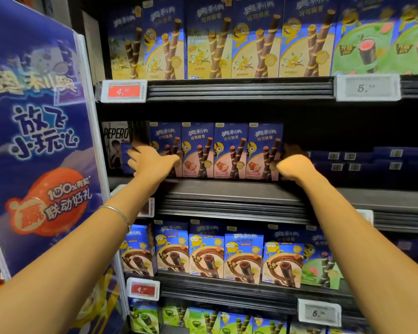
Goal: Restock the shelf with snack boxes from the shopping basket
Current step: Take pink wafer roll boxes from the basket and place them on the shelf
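Four blue and pink strawberry snack boxes [229, 150] stand upright in a row on the middle shelf [227, 189], set back from its front edge. My left hand [152, 162] is at the row's left end, fingers spread over and around the leftmost box. At the right end, my right hand [295, 166] curls its fingers around the edge of the rightmost box. The row sits squeezed between both hands. The shopping basket is out of view.
A tall blue promo panel [39, 141] stands at the left. A Pepero box [115, 141] sits left of the row. Flat blue boxes [372, 162] lie stacked at the right. Yellow vanilla boxes [227, 39] fill the shelf above, chocolate ones [227, 254] the shelf below.
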`<state>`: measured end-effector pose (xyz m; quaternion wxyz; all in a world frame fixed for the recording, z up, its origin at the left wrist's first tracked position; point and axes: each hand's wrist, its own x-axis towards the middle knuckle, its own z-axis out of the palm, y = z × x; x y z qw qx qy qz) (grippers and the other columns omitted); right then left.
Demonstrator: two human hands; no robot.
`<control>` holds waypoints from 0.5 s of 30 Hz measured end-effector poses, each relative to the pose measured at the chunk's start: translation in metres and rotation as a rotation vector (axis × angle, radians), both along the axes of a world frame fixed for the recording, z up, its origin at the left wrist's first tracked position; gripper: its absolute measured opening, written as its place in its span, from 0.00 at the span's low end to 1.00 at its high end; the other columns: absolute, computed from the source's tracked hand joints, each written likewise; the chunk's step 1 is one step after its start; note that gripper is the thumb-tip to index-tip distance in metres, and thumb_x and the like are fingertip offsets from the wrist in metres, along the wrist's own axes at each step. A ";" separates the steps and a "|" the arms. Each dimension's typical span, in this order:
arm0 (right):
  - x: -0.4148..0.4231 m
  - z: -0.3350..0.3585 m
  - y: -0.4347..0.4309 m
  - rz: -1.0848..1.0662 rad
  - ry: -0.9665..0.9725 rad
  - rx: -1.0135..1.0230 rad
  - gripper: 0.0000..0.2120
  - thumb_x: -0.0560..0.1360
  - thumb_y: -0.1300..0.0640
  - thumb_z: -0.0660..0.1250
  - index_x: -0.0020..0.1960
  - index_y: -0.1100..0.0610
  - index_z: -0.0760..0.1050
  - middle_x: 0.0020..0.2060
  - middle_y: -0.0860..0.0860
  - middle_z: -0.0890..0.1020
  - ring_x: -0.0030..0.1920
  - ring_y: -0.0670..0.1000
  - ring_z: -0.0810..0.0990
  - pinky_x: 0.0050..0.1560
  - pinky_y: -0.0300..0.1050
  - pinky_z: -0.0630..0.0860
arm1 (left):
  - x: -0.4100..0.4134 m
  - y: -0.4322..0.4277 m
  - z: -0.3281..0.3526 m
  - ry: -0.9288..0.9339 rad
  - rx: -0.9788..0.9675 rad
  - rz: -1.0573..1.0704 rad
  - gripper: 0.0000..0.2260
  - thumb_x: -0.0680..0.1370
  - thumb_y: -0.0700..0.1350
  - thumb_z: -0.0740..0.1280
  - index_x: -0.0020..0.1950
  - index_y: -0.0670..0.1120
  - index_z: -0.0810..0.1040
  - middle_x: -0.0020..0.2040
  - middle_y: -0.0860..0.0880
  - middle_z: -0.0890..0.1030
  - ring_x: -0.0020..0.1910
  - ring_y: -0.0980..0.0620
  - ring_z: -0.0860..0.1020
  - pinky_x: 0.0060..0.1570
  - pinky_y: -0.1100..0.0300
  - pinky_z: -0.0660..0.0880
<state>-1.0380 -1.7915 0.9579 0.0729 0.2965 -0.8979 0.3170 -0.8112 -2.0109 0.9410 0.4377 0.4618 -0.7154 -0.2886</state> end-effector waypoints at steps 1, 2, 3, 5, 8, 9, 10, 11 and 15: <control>-0.001 -0.001 -0.001 -0.001 -0.012 -0.003 0.22 0.80 0.61 0.67 0.72 0.62 0.69 0.67 0.63 0.74 0.64 0.63 0.76 0.63 0.53 0.73 | 0.000 -0.001 -0.001 -0.005 0.001 -0.006 0.58 0.71 0.54 0.82 0.83 0.33 0.45 0.83 0.34 0.51 0.81 0.32 0.53 0.77 0.37 0.59; -0.002 -0.001 -0.003 -0.004 -0.020 -0.006 0.23 0.80 0.61 0.67 0.73 0.61 0.68 0.67 0.63 0.74 0.64 0.63 0.75 0.63 0.53 0.73 | -0.001 -0.003 -0.002 -0.007 0.003 -0.011 0.58 0.70 0.54 0.82 0.83 0.34 0.46 0.83 0.34 0.52 0.81 0.32 0.53 0.77 0.37 0.59; -0.003 -0.001 -0.003 -0.004 -0.024 -0.013 0.24 0.79 0.61 0.67 0.74 0.61 0.67 0.68 0.63 0.73 0.64 0.63 0.75 0.63 0.53 0.73 | -0.001 -0.004 -0.003 -0.005 0.005 -0.016 0.58 0.70 0.54 0.82 0.83 0.34 0.46 0.83 0.34 0.52 0.81 0.32 0.54 0.77 0.37 0.60; -0.005 -0.002 -0.004 0.004 -0.022 -0.037 0.27 0.79 0.63 0.67 0.76 0.59 0.65 0.69 0.63 0.72 0.65 0.63 0.74 0.62 0.53 0.73 | -0.001 -0.007 -0.006 0.014 0.008 -0.032 0.58 0.70 0.54 0.82 0.83 0.34 0.47 0.83 0.34 0.53 0.81 0.31 0.55 0.78 0.38 0.60; -0.006 -0.004 -0.005 0.016 -0.013 -0.063 0.27 0.78 0.64 0.67 0.76 0.59 0.65 0.69 0.62 0.72 0.65 0.63 0.74 0.60 0.52 0.74 | -0.003 -0.010 -0.010 0.069 0.014 -0.059 0.57 0.70 0.52 0.83 0.83 0.36 0.48 0.83 0.35 0.54 0.80 0.32 0.59 0.79 0.40 0.62; -0.006 -0.005 -0.005 0.023 -0.017 -0.075 0.27 0.78 0.64 0.67 0.75 0.59 0.65 0.70 0.62 0.72 0.66 0.63 0.74 0.61 0.53 0.74 | -0.003 -0.010 -0.010 0.086 0.016 -0.065 0.57 0.69 0.52 0.83 0.83 0.36 0.48 0.83 0.35 0.54 0.80 0.32 0.59 0.79 0.39 0.62; -0.006 -0.005 -0.005 0.029 -0.023 -0.086 0.27 0.78 0.65 0.67 0.75 0.59 0.65 0.70 0.62 0.71 0.66 0.63 0.74 0.62 0.53 0.74 | -0.004 -0.010 -0.010 0.093 0.015 -0.063 0.57 0.69 0.52 0.83 0.83 0.37 0.48 0.82 0.35 0.55 0.80 0.32 0.60 0.79 0.39 0.63; -0.006 -0.006 -0.006 0.034 -0.029 -0.094 0.27 0.78 0.65 0.67 0.75 0.59 0.65 0.70 0.62 0.71 0.66 0.63 0.74 0.62 0.53 0.74 | -0.005 -0.010 -0.010 0.088 0.012 -0.053 0.56 0.69 0.52 0.83 0.83 0.37 0.49 0.82 0.34 0.55 0.80 0.32 0.59 0.78 0.39 0.63; -0.007 -0.007 -0.006 0.051 -0.055 -0.139 0.26 0.78 0.66 0.66 0.74 0.59 0.65 0.69 0.61 0.72 0.65 0.62 0.74 0.59 0.51 0.74 | -0.003 -0.011 -0.010 0.073 0.020 -0.045 0.55 0.68 0.51 0.83 0.82 0.37 0.51 0.80 0.34 0.55 0.78 0.31 0.61 0.76 0.38 0.66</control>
